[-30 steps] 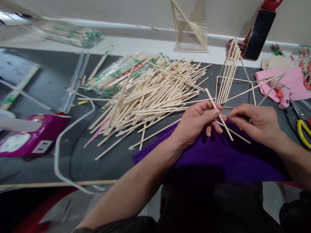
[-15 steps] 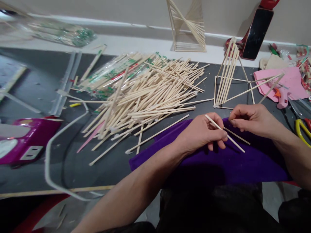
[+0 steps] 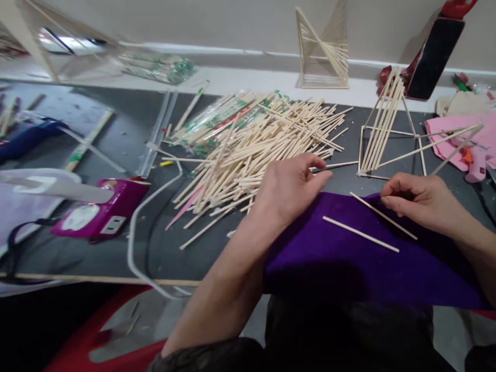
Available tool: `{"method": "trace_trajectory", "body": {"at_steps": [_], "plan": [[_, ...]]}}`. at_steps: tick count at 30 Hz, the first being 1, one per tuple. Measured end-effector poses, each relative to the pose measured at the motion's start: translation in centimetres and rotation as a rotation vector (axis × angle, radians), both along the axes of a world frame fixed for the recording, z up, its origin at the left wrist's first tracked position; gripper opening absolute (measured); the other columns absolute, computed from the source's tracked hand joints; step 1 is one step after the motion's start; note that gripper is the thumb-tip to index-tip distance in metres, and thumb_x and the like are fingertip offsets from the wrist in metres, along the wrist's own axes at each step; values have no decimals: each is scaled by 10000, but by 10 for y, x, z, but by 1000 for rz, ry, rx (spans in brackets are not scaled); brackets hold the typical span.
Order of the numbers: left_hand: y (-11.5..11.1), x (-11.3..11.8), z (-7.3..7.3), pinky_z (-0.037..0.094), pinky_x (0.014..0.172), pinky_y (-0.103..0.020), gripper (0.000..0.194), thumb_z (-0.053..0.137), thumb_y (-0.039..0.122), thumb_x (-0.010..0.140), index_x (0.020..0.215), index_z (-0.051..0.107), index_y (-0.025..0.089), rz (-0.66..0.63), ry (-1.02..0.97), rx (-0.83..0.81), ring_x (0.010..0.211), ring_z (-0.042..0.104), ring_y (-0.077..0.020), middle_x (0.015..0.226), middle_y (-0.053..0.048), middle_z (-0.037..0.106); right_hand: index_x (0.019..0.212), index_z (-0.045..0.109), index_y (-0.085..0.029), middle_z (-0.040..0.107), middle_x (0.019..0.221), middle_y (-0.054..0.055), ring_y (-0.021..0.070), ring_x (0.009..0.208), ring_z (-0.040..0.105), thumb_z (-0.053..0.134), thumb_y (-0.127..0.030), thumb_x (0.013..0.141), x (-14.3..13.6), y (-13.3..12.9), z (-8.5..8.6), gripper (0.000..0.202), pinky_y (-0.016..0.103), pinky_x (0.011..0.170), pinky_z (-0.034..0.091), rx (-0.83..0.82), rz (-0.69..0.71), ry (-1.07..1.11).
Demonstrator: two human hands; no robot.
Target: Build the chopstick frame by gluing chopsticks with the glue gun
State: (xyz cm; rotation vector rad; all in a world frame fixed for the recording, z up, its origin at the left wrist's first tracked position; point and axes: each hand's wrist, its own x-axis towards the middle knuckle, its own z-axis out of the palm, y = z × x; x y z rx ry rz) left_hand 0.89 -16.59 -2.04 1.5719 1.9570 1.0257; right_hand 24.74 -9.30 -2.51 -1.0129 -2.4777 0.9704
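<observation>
Thin wooden stick (image 3: 383, 216): lay on purple cloth (image 3: 310, 237), long axis slanting from far left to near right. Rested just left of the right hand (image 3: 418, 199), with fingertips together. Lay farther from the left hand (image 3: 289, 186), with thumb and fingers apart by the loose pile (image 3: 251, 139). Ran roughly parallel to a second stick (image 3: 360, 234).

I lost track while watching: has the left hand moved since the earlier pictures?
Yes. Judged against the heap of loose sticks, the left hand has moved left: it was over the purple cloth and is now over the heap's right part.
</observation>
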Motion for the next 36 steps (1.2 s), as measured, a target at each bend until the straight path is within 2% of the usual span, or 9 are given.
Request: {"method": "trace_trajectory", "body": {"at_steps": [3, 7, 14, 20, 23, 26, 29, 32, 36], "plan": [[-8, -16, 2, 369, 539, -265, 125, 614, 250, 799, 738, 721, 228, 30, 371, -52, 545, 580, -179, 555, -16, 640, 776, 646, -197, 626, 589, -34, 96, 504, 556, 596, -268, 848, -1, 0, 1, 113, 220, 507, 404, 37, 28, -11], [-23, -19, 2, 392, 594, -312, 182, 570, 292, 825, 831, 739, 222, -59, 655, -296, 713, 652, -265, 789, -83, 734, 793, 644, -191, 670, 671, -20, 95, 560, 592, 586, -222, 855, -3, -10, 4, 90, 218, 541, 415, 112, 126, 19], [-30, -13, -3, 422, 611, -344, 313, 432, 262, 894, 914, 734, 183, -144, 858, -461, 808, 675, -302, 924, -138, 732, 865, 620, -167, 625, 753, 12, 114, 634, 545, 467, -142, 929, -12, -51, 1, 168, 255, 574, 365, 161, 556, -39], [-27, -16, -6, 367, 567, -350, 314, 410, 280, 908, 894, 703, 167, -131, 897, -475, 750, 668, -303, 883, -144, 731, 884, 595, -179, 609, 799, -9, 99, 667, 520, 469, -168, 943, -11, -56, 14, 139, 252, 609, 361, 64, 514, -85], [-30, -17, -2, 338, 543, -326, 225, 480, 288, 874, 848, 681, 191, -37, 798, -333, 650, 627, -256, 759, -96, 704, 897, 593, -185, 620, 850, -11, 100, 648, 508, 505, -118, 884, -12, -63, 28, 112, 251, 563, 343, 41, 623, -148], [-36, -15, 9, 329, 523, -293, 112, 570, 291, 826, 787, 653, 226, 7, 607, -9, 570, 567, -184, 663, -22, 657, 919, 602, -176, 613, 869, 3, 120, 626, 466, 552, -91, 805, -15, -74, 31, 151, 267, 505, 307, 90, 830, -177], [-37, -5, 24, 382, 545, -263, 60, 659, 267, 784, 832, 675, 236, -5, 317, 271, 569, 556, -137, 661, 24, 646, 933, 606, -164, 609, 828, 2, 122, 581, 430, 551, -107, 816, -17, -79, 26, 140, 269, 486, 302, 110, 938, -192], [-25, 14, 36, 383, 483, -227, 91, 717, 201, 738, 822, 699, 227, -98, -100, 308, 517, 515, -95, 650, 38, 635, 931, 613, -161, 631, 825, 3, 110, 607, 484, 532, -109, 846, -16, -76, 23, 128, 248, 492, 308, 76, 893, -215], [3, 38, 34, 316, 359, -190, 95, 747, 151, 691, 747, 682, 192, -246, -619, 216, 408, 435, -44, 643, 41, 626, 942, 612, -166, 662, 803, -7, 83, 631, 551, 471, -99, 883, -7, -60, 24, 167, 209, 564, 370, -3, 644, -116]]}}
